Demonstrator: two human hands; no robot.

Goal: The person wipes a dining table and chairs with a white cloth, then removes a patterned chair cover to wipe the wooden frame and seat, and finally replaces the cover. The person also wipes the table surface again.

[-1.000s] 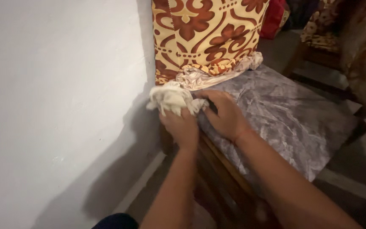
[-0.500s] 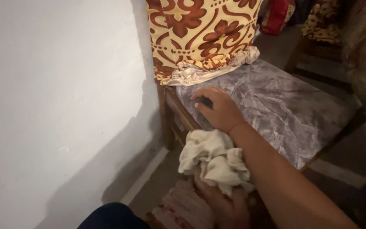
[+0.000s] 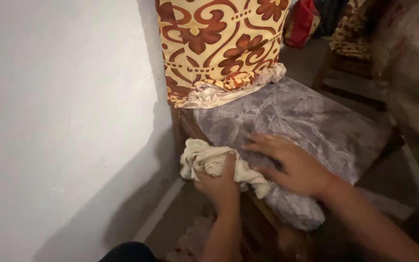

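Head view: left hand (image 3: pixel 219 182) has its fingers clenched around a crumpled cream rag (image 3: pixel 204 159), pressed against the wooden side rail of the chair (image 3: pixel 186 127). The rag looks light, soft and easily bunched; best gripped as a wad. Right hand (image 3: pixel 292 165) lies flat, fingers spread, on the grey marbled seat cushion (image 3: pixel 306 114). A patterned back cushion (image 3: pixel 219 43) stands upright behind; white wall (image 3: pixel 59 121) on the left, dim room.

The cloth (image 3: pixel 209 157) is cream-white, a little dirty. The seat cushion (image 3: pixel 311 121) is grey-violet with a pale marbled pattern. The back cushion (image 3: pixel 219 41) is yellow with big red-brown curling flowers and small dots. The chair frame (image 3: pixel 183 126) is dark brown wood. The wall (image 3: pixel 59 111) is plain white. Far behind, one red bag (image 3: pixel 300 22).
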